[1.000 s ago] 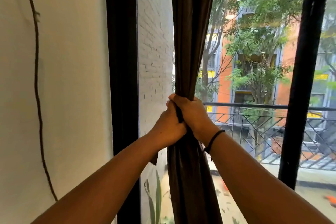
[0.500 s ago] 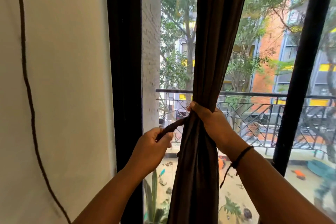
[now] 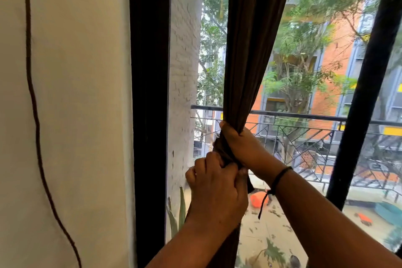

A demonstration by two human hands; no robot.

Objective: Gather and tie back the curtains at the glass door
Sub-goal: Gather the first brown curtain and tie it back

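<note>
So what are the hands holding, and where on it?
Both hold the brown curtain at its bunched middle. The right hand squeezes the gathered part; the left hand, just below, grips cloth at the same spot.

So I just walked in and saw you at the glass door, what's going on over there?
A person is tying back the dark brown curtain at the glass door. The right hand grips the gathered fabric into a tight bunch at about the height of the balcony railing outside. The left hand sits just below it, pinching the tie strip against the bunch. A short end of the strip hangs loose; whether a knot is finished cannot be told.
</note>
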